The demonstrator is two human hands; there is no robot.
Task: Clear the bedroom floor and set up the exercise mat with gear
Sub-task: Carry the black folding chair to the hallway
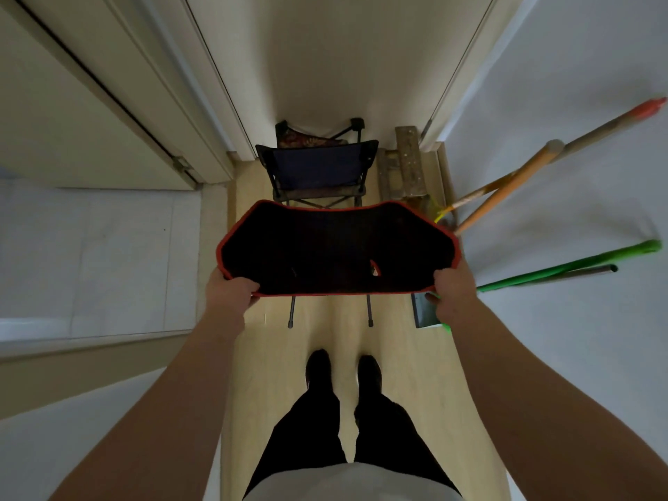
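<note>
With left hand [231, 294] and right hand [453, 292], gripping near corners of red-trimmed black chair [336, 247]. Long axis crosswise, dead ahead, evenly between both. Just short of blue folding chair [318, 171]; probably stowing there, brooms [506, 189] close on right.

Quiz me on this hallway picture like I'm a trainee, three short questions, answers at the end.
1. True or false: the left hand and the right hand both grip the black fabric camp chair with red trim.
2. What stands just beyond it on the pale wooden floor? A) a dark blue folding chair B) a red bucket C) a white fan
3. Fill in: the green long handle leans on the wall on the person's ___ side.
Key: 1 true; 2 A; 3 right.
</note>
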